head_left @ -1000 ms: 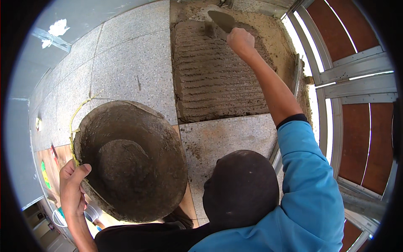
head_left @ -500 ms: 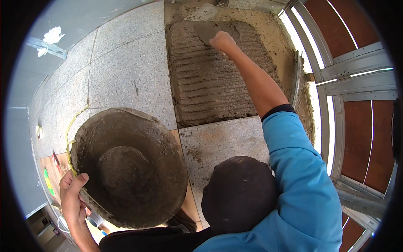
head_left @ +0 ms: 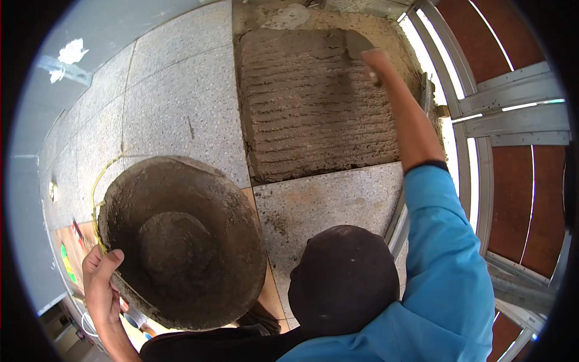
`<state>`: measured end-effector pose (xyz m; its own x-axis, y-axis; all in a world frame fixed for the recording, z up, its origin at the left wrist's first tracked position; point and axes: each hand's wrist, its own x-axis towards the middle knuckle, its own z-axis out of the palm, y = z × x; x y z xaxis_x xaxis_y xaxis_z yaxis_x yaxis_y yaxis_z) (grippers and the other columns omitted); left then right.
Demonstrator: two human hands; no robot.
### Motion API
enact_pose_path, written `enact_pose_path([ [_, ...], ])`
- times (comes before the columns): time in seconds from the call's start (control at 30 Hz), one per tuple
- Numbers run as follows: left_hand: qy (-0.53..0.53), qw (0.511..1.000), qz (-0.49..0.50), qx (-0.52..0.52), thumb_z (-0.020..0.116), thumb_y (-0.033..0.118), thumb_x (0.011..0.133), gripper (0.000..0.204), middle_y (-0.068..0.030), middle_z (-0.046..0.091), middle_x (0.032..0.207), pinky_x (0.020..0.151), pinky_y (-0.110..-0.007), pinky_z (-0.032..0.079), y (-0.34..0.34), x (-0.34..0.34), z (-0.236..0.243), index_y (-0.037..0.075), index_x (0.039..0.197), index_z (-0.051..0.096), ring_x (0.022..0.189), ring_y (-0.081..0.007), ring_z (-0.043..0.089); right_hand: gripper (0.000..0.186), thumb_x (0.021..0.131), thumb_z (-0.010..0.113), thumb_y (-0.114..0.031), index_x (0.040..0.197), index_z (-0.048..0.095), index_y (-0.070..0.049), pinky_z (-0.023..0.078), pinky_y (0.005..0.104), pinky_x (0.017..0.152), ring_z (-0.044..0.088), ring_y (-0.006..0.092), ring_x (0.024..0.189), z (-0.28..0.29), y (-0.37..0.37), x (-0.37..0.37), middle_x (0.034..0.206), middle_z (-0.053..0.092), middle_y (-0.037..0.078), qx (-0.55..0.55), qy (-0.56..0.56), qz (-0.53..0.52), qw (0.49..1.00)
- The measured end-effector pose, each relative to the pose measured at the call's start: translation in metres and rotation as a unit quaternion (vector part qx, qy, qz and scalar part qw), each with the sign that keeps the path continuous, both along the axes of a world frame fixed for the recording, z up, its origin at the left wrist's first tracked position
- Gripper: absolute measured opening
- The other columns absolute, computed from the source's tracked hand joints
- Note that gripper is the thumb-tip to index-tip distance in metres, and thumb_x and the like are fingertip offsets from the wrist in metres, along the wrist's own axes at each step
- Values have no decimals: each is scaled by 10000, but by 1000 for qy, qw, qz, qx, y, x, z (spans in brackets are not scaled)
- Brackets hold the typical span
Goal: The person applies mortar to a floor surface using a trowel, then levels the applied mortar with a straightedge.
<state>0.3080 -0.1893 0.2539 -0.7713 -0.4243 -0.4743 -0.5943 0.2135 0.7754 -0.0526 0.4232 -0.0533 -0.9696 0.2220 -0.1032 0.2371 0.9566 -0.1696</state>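
Observation:
My left hand [head_left: 102,283] is closed on the near-left rim of a mortar-caked bucket [head_left: 238,235], which has dark wet mortar inside and a yellow cord along its edge. At the upper right, my right hand [head_left: 377,66] grips a trowel, slightly blurred, its handle mostly hidden. The trowel's blade [head_left: 357,43] lies low on the far right part of a square bed of ridged grey mortar [head_left: 307,120]. The far strip of the bed looks smoother than the combed rows nearer me.
Speckled tiles [head_left: 157,102] border the bed left and near. A grey wall [head_left: 42,114] stands left; metal-framed brown panels [head_left: 509,199] stand close on the right, with a rail along the bed's edge. A dark rounded shape [head_left: 344,277], probably my knee, fills the lower middle.
The trowel and my right hand dipped onto the far mortar, then swept right to its corner. My left hand and the bucket have shifted slightly left and down.

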Motion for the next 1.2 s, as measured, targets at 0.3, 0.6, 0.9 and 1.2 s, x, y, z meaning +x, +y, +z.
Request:
enact_pose_path([
  [0.3, -51, 985, -85, -145, 758, 269, 850, 225, 111, 419, 589, 476, -224, 197, -20, -5, -6, 136, 735, 616, 499, 7, 306, 279, 939, 661, -271, 1064, 767, -45, 545, 386, 728, 699, 222, 809, 166, -210, 233, 854, 717, 126, -239, 95, 376, 890],
  [0.6, -34, 982, -153, -110, 713, 217, 904, 159, 42, 598, 681, 459, -182, 377, 20, -2, 1, 83, 839, 657, 529, -19, 511, 183, 934, 609, -136, 990, 778, -94, 614, 387, 725, 745, 249, 914, 134, -407, 285, 971, 745, 125, 32, 4, 635, 772],
  [0.9, -30, 974, -195, -110, 700, 247, 894, 243, -47, 719, 781, 499, -197, 510, 19, 2, -3, 19, 977, 713, 605, -87, 666, 126, 816, 665, -135, 787, 718, -25, 577, 412, 700, 720, 318, 781, 89, -410, 302, 804, 714, 176, -199, -70, 689, 693],
  [1.2, -40, 971, -165, -167, 690, 283, 855, 371, -25, 692, 931, 712, -268, 409, 21, 0, 2, -13, 1077, 712, 861, -105, 589, 272, 841, 719, -286, 798, 697, -18, 503, 339, 523, 617, 173, 589, 103, -361, 289, 666, 619, 62, -371, -518, 422, 645],
])
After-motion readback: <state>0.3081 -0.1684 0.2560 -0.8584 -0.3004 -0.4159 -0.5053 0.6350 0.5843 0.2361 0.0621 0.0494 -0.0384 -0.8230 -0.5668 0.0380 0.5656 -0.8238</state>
